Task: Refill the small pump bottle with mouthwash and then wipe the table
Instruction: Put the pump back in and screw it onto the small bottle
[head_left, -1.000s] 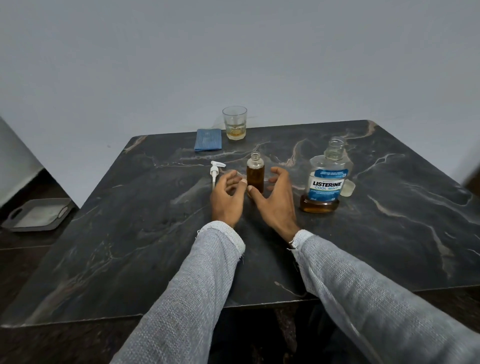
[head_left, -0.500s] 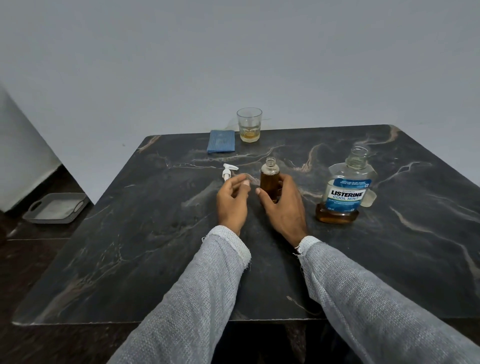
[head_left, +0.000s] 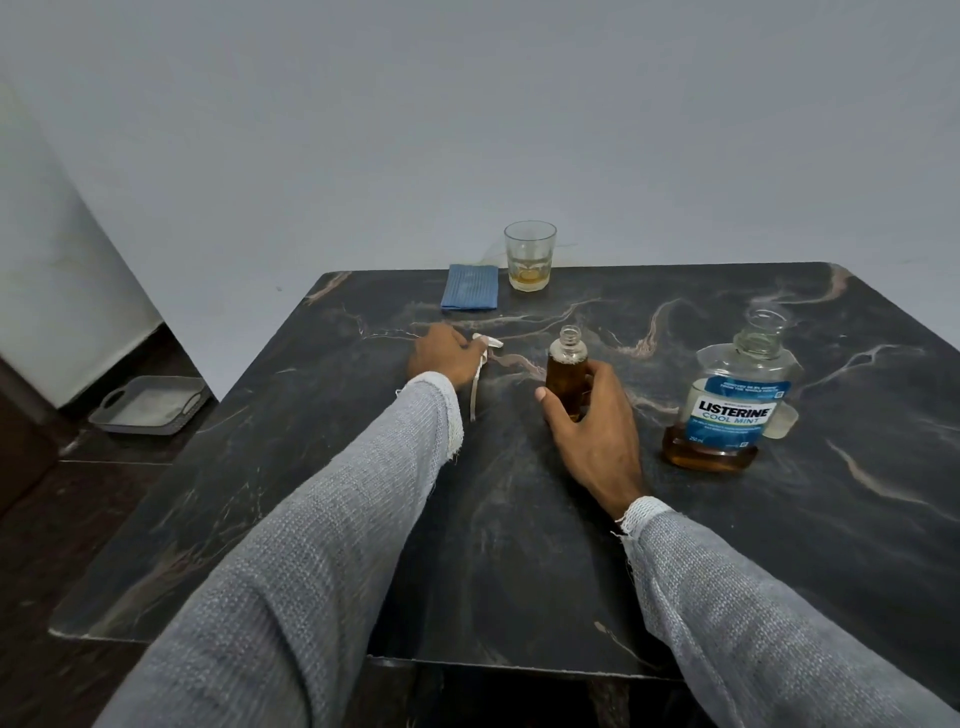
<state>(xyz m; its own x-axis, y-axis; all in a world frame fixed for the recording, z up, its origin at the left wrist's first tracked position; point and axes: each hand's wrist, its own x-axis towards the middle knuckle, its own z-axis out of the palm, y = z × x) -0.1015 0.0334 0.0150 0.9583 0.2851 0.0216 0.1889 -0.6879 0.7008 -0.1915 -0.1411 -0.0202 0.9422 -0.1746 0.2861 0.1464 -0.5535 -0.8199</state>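
step: refit pump head (head_left: 480, 364) onto small pump bottle (head_left: 568, 375), centre frame
left hand (head_left: 441, 356): pinches pump head
right hand (head_left: 592, 421): wraps bottle, steadying
tip: feed tube straight into neck, keep upright

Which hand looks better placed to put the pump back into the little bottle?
Left. The left hand already grips the white pump, while the right hand holds the small bottle upright.

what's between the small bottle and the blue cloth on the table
In the head view, only bare marble table lies between the small bottle and the blue cloth; the pump head in the left hand sits off to the left.
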